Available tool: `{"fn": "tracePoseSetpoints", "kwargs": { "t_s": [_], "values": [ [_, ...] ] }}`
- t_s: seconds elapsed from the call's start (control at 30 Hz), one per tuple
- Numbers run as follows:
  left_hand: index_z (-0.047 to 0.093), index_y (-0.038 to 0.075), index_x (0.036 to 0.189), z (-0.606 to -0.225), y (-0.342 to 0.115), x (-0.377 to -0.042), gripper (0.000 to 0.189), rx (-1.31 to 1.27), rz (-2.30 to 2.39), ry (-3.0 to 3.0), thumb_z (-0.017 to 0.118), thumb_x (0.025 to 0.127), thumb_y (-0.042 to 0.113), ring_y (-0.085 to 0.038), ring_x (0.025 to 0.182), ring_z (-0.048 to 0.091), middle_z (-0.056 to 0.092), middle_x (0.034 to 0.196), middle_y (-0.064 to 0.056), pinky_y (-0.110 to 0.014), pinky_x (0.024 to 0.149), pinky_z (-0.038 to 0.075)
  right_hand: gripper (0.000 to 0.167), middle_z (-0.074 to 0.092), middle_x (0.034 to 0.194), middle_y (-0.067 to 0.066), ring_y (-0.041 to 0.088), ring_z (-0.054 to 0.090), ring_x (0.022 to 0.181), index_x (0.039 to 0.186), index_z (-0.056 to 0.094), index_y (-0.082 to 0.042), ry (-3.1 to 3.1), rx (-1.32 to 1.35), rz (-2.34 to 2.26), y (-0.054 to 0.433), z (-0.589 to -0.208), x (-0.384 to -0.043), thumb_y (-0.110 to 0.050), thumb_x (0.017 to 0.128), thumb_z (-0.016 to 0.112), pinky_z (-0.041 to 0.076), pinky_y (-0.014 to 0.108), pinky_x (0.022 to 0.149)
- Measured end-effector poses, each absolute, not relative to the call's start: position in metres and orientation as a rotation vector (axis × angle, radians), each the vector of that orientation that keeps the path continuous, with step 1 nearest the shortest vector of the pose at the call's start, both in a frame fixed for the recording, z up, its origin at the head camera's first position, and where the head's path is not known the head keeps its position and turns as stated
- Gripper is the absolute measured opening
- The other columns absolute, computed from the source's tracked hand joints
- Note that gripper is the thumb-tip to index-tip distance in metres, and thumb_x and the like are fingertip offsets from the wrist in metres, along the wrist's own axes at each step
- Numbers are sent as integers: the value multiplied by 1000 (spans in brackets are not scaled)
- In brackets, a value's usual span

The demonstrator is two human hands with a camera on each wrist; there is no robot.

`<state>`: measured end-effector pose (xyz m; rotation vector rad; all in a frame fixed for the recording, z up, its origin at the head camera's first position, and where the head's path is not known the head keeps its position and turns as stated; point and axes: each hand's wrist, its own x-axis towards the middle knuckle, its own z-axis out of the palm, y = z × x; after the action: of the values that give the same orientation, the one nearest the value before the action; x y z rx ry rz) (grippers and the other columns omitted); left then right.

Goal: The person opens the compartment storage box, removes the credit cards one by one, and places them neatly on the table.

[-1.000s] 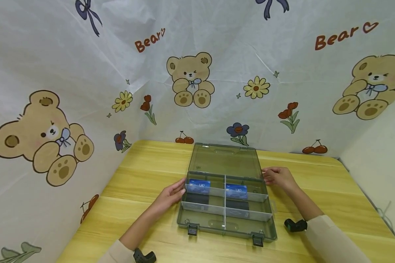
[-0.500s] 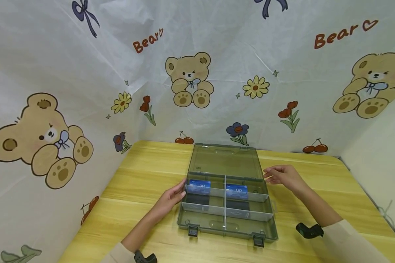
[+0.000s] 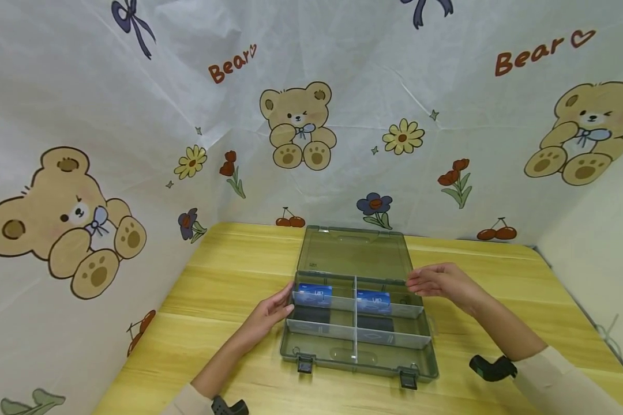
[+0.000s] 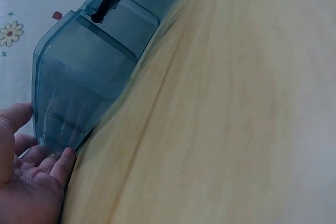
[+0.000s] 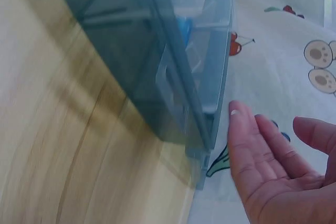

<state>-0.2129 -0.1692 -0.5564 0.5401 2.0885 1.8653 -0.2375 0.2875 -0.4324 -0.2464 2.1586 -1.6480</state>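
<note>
1. Around you: the box (image 3: 322,347) sits mid-bench (image 3: 249,262), lid (image 3: 354,253) folded back; printed sheet (image 3: 353,63) rises behind.
2. Blue cards (image 3: 314,294) in both rear compartments, dark pieces (image 3: 311,314) in both middle ones.
3. Room: bench extends to either side of the box.
4. Your left hand (image 3: 265,314): fingers relaxed, thumb apart, touching its left side.
5. Your right hand (image 3: 442,281): fingers extended, thumb wide, at its rear right corner; contact unclear.

Soft light fills the head view — the wrist views look bluish, pale glare washing the tabletop (image 4: 294,145).
</note>
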Motion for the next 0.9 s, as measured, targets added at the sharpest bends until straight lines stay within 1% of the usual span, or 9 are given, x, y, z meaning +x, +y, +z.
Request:
{"fn": "tracePoseSetpoints", "kwargs": {
  "t_s": [0.1, 0.17, 0.3, 0.37, 0.53, 0.63, 0.77, 0.9],
  "values": [
    [26, 18, 162, -555, -169, -213, 64, 530, 1864, 2083, 57, 106, 27, -21, 152, 22, 19, 167, 2, -31, 119, 26, 46, 65, 124, 30, 29, 70, 109, 135, 47, 24, 2088, -253, -1654, 284, -431, -238, -15, 110, 43, 57, 40, 95],
    [27, 20, 162, -554, -168, -213, 64, 522, 1861, 2083, 57, 106, 28, -19, 152, 23, 20, 167, 4, -31, 119, 28, 47, 65, 126, 30, 27, 70, 110, 136, 45, 25, 2052, -252, -1652, 282, -431, -238, -15, 111, 43, 56, 40, 96],
    [28, 20, 162, -552, -168, -214, 64, 530, 1863, 2088, 57, 106, 28, -21, 151, 24, 21, 166, 3, -32, 118, 30, 49, 60, 130, 34, 34, 66, 116, 137, 40, 27, 1984, -256, -1632, 276, -433, -240, -15, 111, 40, 54, 42, 100],
    [28, 19, 162, -552, -168, -214, 64, 531, 1867, 2078, 58, 106, 28, -21, 151, 24, 21, 166, 3, -31, 118, 29, 49, 59, 131, 36, 37, 65, 118, 137, 39, 28, 1957, -253, -1620, 273, -435, -240, -14, 111, 39, 54, 43, 101],
    [27, 18, 162, -552, -169, -213, 65, 533, 1871, 2064, 58, 105, 28, -20, 152, 23, 20, 167, 3, -32, 119, 27, 47, 63, 125, 33, 38, 66, 115, 135, 42, 27, 1912, -200, -1600, 266, -439, -243, -13, 110, 41, 55, 42, 100],
    [26, 17, 162, -553, -169, -212, 66, 549, 1873, 2064, 57, 106, 28, -23, 152, 22, 19, 167, 0, -33, 119, 27, 49, 64, 122, 33, 39, 66, 114, 134, 42, 27, 1909, -150, -1587, 262, -441, -244, -15, 109, 44, 56, 40, 98],
    [24, 15, 162, -554, -170, -211, 66, 565, 1876, 2058, 57, 106, 26, -27, 152, 20, 16, 168, -3, -34, 119, 28, 55, 60, 126, 37, 42, 64, 118, 137, 37, 28, 1920, -118, -1557, 257, -443, -247, -19, 109, 45, 56, 39, 97],
    [25, 15, 162, -553, -170, -211, 65, 552, 1879, 2054, 56, 106, 26, -26, 153, 19, 16, 168, -3, -33, 119, 28, 60, 53, 131, 42, 46, 59, 123, 140, 31, 29, 1921, -119, -1534, 252, -445, -248, -21, 109, 44, 54, 43, 100]
  ]
}}
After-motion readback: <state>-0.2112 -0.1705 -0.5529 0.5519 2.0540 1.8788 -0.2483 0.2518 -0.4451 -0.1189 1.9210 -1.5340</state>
